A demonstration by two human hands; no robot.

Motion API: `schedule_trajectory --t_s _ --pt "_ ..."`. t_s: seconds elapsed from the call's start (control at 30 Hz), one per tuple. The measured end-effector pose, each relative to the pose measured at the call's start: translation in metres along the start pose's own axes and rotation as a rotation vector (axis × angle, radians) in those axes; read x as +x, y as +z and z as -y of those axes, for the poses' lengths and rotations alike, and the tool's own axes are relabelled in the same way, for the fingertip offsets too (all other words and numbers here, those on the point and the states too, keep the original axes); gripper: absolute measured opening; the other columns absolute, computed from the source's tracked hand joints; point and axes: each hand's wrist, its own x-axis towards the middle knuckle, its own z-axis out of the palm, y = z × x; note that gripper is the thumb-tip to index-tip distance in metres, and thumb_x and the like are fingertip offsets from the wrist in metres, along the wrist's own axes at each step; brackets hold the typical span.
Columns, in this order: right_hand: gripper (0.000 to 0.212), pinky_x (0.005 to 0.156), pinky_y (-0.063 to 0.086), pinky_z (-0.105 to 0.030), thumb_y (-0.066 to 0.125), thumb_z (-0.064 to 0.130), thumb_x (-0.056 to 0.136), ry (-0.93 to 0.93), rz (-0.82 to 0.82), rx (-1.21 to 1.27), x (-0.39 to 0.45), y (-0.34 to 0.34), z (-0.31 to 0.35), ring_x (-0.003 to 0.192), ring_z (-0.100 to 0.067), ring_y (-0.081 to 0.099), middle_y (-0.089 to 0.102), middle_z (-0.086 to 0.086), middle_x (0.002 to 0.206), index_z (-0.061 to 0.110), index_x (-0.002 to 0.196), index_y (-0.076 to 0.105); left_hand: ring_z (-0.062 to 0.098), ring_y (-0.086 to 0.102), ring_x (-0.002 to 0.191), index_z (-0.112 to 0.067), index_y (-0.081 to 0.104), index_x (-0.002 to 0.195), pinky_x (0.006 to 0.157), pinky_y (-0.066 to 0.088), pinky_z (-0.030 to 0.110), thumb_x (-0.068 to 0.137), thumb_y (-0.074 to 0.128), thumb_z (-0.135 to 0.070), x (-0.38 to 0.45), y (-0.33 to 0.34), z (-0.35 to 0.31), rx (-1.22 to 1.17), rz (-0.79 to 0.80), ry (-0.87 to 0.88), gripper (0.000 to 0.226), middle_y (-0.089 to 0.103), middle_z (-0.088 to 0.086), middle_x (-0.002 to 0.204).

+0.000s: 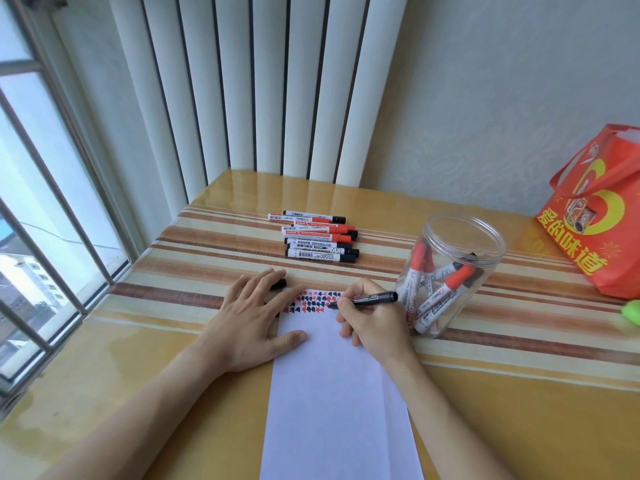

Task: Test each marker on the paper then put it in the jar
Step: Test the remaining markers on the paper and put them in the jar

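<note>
Right hand point(372, 323) closed around a black marker point(372, 298), nib down on the far end of the paper point(332, 393), adding to the rows of red and black test marks point(317, 301). Marker's long axis lay roughly parallel to the table's far edge, tail pointing right, straight at the jar point(450, 271). Jar stood just beside the right hand, toward the table's right edge, mouth open and tipped toward the camera, several tested markers already inside. Left hand point(256, 317) spread flat, palm down, pinning the paper's left edge; gripped nothing outright, though a black cap point(280, 283) (probably this marker's own) poked out from under the fingertips. Untested markers point(318, 237) lay in a stack near the far edge, well apart from both hands, long axes also parallel to that edge, caps to the right.

Judged: mid-task, current marker mid-test. Next move likely recap, then drop into jar. Right hand nearer the jar by far, so a short sweep right should do; cap sat on the opposite side, under the left.
</note>
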Motion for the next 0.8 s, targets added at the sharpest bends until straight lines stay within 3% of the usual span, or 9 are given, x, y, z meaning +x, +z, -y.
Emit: schedule_trajectory --t_s 0.23,0.8 --pt "0.013 0.043 0.042 -0.025 0.067 0.009 0.094 0.006 0.010 -0.031 -0.0014 0.0002 0.0026 0.052 -0.017 0.064 0.072 -0.010 0.070 0.015 0.083 0.063 0.015 0.008 0.157 -0.049 0.019 0.158 0.127 0.006 0.047 0.088 0.019 -0.089 0.0007 -0.0002 0.0007 -0.027 -0.019 0.005 0.081 0.019 -0.004 0.166" --pt "0.013 0.044 0.042 -0.025 0.067 0.013 0.094 0.032 0.032 -0.043 0.0004 0.0007 0.0000 0.052 -0.016 0.063 0.071 -0.008 0.070 0.018 0.083 0.062 0.014 0.008 0.156 -0.049 0.017 0.158 0.126 0.007 0.047 0.086 0.013 -0.091 0.0000 -0.0016 -0.0005 -0.014 0.000 -0.004 0.084 0.018 -0.006 0.166"
